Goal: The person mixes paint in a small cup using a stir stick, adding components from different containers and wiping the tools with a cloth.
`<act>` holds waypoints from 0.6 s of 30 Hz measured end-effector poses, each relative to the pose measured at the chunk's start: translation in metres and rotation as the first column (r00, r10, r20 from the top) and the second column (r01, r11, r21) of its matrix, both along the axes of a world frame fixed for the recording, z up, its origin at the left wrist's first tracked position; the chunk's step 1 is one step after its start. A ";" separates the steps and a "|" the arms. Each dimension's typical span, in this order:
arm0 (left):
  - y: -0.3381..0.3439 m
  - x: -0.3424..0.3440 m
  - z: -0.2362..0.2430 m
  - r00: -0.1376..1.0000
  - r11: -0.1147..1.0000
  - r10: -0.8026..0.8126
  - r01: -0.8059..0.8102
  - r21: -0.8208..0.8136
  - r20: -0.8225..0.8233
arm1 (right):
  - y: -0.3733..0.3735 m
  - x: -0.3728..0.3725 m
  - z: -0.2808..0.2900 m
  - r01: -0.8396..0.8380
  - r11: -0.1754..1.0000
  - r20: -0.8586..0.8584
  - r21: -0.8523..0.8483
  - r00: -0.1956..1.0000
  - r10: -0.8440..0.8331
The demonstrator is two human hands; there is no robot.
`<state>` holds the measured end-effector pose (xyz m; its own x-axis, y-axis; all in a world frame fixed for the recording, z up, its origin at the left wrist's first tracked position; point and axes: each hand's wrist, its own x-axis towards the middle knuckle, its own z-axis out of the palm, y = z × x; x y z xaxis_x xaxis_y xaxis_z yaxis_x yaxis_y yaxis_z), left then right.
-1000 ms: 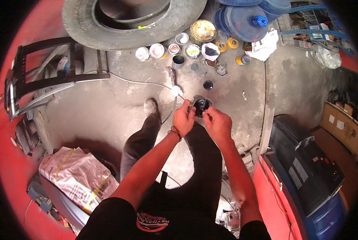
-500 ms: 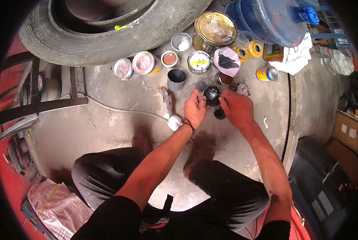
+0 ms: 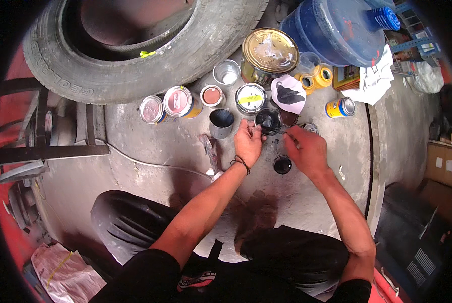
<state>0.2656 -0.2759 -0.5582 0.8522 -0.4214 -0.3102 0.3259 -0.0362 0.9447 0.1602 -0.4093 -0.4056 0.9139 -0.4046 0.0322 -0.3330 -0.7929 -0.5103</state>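
Observation:
My left hand point(image 3: 249, 143) has its thumb and fingers closed on the rim of a small open can point(image 3: 268, 120) with black paint inside. A thin dark stirring stick point(image 3: 277, 132) is pinched in my right hand point(image 3: 307, 150), just right of that can, and its far end reaches over the rim. On the floor below lies a round black lid point(image 3: 282, 164). A dark empty-looking cup point(image 3: 221, 123) stands left of the can. Behind it are a white-topped can point(image 3: 251, 98) with a yellow mark and a pale sheet point(image 3: 288, 94) with a black smear.
A large tyre point(image 3: 135, 76) lies at the back left. Paint tins point(image 3: 179, 102), a gold-lidded can point(image 3: 270, 50), a blue water jug point(image 3: 332, 33) and yellow bottles point(image 3: 323, 77) stand around. A stained brush-like object point(image 3: 210, 151) and a cable point(image 3: 145, 164) lie on the left.
My right hand has drawn back from over the can toward the right and down, bringing the stick into plainer view. The black lid now shows fully. The whole view has tilted slightly.

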 end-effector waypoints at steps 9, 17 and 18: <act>0.007 0.000 0.018 0.997 0.999 -0.038 0.035 -0.033 -0.073 | -0.001 -0.034 -0.018 0.319 0.878 0.077 0.356 0.926 -0.368; 0.010 0.000 0.010 0.996 0.996 -0.077 0.075 -0.038 -0.050 | 0.015 -0.052 -0.062 0.346 0.421 -0.016 0.839 0.788 -0.616; 0.009 0.002 0.008 0.997 0.997 -0.060 0.058 -0.054 -0.054 | 0.017 -0.052 -0.066 0.328 0.331 -0.047 0.885 0.769 -0.637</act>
